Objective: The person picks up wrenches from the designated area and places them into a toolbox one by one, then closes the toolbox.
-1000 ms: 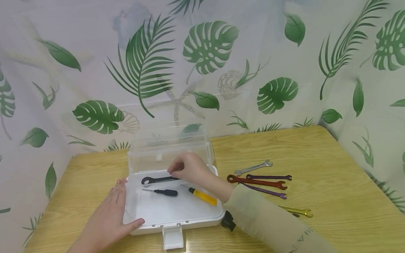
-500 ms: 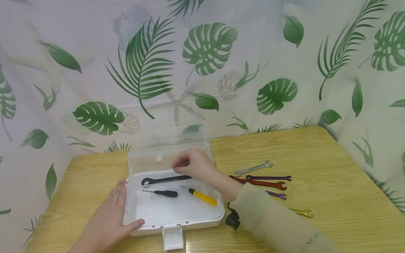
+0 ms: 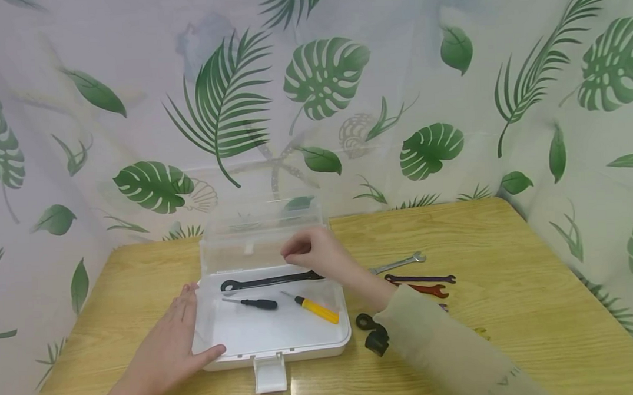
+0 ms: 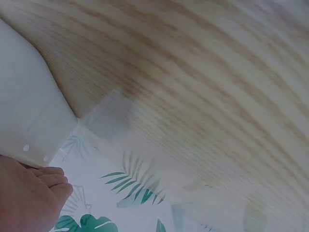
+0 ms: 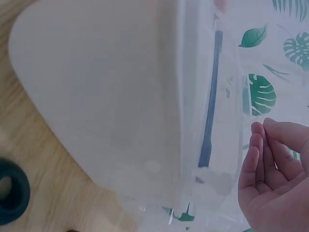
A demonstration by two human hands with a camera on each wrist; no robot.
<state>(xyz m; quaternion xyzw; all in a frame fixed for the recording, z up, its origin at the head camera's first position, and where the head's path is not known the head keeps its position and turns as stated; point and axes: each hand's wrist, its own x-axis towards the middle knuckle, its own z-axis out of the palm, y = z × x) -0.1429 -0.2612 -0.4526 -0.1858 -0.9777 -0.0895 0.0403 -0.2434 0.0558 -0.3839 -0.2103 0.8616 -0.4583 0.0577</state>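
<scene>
A white plastic box (image 3: 280, 331) with its clear lid (image 3: 260, 247) raised stands on the table. In it lie a long black combination wrench (image 3: 272, 280) along the back, a small black screwdriver (image 3: 257, 304) and a yellow-handled tool (image 3: 318, 310) with a thin pointed tip. My left hand (image 3: 166, 339) rests against the box's left side, fingers straight and thumb over the front rim. Above the wrench's right end, my right hand (image 3: 319, 253) hovers with thumb and fingertips close together, holding nothing. The right wrist view shows this hand (image 5: 275, 169) beside the lid, apart from the wrench.
Right of the box lie a silver wrench (image 3: 404, 261), a purple wrench (image 3: 423, 279) and a red wrench (image 3: 432, 289); my right arm partly hides these and others. Near the box's right front corner sit black round pieces (image 3: 377, 342). A leaf-patterned cloth (image 3: 376, 100) hangs behind.
My right hand has lifted off the black wrench and moved right and slightly up, uncovering more of the wrench. My left hand stays at the box.
</scene>
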